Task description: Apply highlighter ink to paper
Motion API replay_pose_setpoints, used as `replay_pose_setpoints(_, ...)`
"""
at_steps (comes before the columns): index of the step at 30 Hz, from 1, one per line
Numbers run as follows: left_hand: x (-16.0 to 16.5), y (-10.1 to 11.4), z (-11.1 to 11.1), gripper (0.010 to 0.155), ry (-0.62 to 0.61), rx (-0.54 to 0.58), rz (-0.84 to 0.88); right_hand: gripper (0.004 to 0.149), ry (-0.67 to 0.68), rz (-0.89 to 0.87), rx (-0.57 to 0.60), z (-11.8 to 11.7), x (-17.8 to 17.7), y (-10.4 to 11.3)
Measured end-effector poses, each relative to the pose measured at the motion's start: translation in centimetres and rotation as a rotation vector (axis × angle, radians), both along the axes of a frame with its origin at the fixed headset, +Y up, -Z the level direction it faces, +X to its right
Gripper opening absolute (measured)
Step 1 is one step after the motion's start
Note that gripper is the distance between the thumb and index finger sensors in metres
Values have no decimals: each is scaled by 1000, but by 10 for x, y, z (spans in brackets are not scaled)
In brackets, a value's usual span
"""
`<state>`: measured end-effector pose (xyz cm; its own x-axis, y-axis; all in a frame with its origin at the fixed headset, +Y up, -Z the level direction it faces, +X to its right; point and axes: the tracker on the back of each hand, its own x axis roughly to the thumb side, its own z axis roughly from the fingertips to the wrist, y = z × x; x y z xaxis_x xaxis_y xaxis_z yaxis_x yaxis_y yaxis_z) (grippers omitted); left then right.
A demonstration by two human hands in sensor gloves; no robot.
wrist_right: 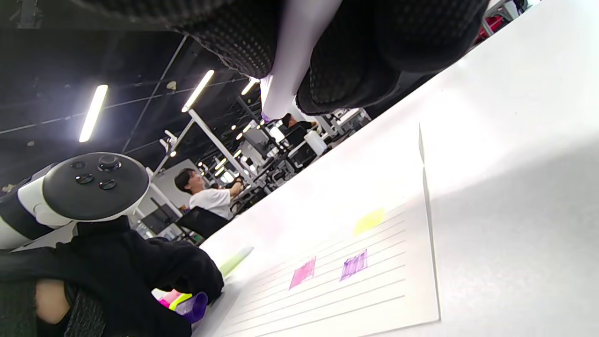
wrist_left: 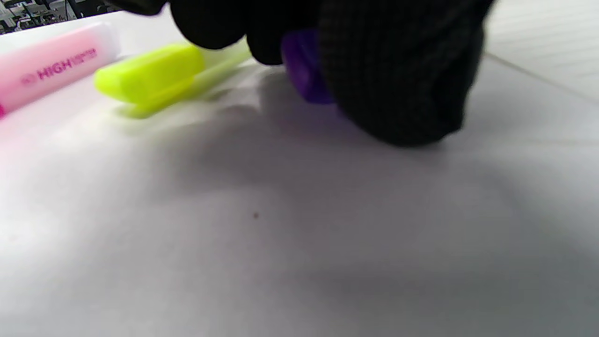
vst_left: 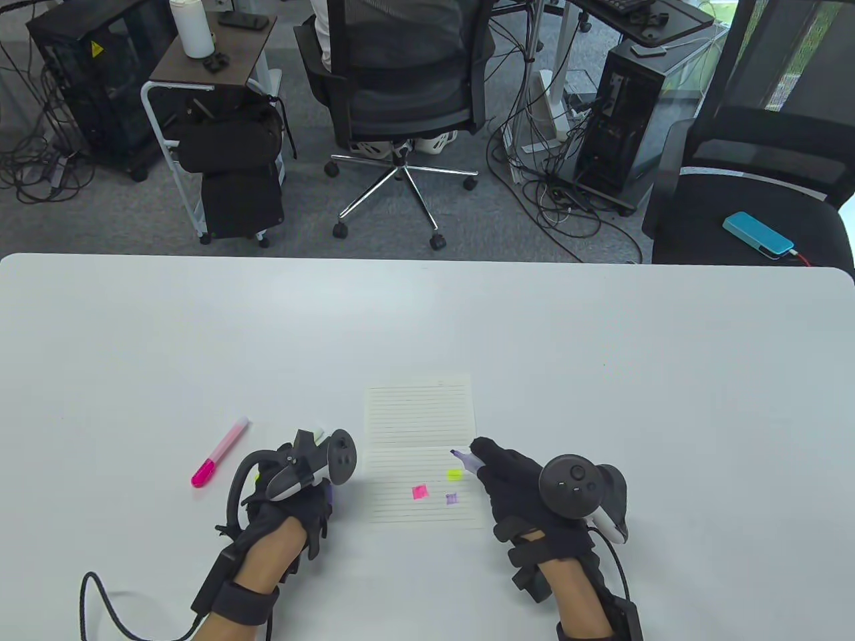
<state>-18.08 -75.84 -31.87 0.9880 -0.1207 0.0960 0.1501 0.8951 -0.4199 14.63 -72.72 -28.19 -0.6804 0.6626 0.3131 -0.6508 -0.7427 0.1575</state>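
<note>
The right hand (vst_left: 518, 477) grips the purple highlighter (vst_left: 465, 460) with its uncapped tip pointing toward ten o'clock, just over the right edge of the paper (vst_left: 421, 417); the right wrist view shows the tip lifted clear of the sheet. The left hand (vst_left: 294, 507) rests on the counter (vst_left: 601, 347) at nine o'clock of the paper, fingers curled around the purple cap (wrist_left: 306, 70). Just beside it lies a yellow highlighter (wrist_left: 149, 77), and the pink highlighter (vst_left: 220, 453) lies farther out at ten o'clock.

Pink, yellow and purple patches already sit on the lower half of the sheet, so the inking looks largely done.

The likely trouble is the bare tip. If the right hand drifts or drops while hovering, it may streak the sheet or mark the counter past the paper's edge. Nothing pins the paper, so another stroke could drag or skew it. Recapping needs the cap lined up squarely; a miss could smear the glove. The left hand's knuckles are near the yellow highlighter and could nudge it rolling.
</note>
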Motion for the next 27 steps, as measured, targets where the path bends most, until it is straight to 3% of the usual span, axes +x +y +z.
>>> replay_pose_setpoints(3, -1, 0, 0, 62, -10, -15, 1, 46, 28, -7, 0, 0, -3, 0)
replay_pose_setpoints(7, -3, 8, 6, 61, -36, 56, 77, 46, 79, -51, 0, 1, -5, 2)
replay_pose_setpoints(10, 3, 27, 11, 61, -98, 207, 259, 46, 132, -116, -13, 0, -5, 2)
replay_pose_setpoints(13, 12, 39, 18, 61, -182, 291, 630, 44, 208, -177, -28, 0, -6, 4)
replay_pose_setpoints(16, 17, 41, 22, 61, -211, 282, 863, 43, 240, -247, -17, 1, -5, 7)
replay_pose_setpoints(18, 18, 41, 22, 61, -226, 300, 931, 42, 256, -279, 1, 2, -5, 11)
replay_pose_setpoints(27, 20, 39, 21, 61, -287, 231, 1027, 42, 277, -247, -19, 1, -12, 6)
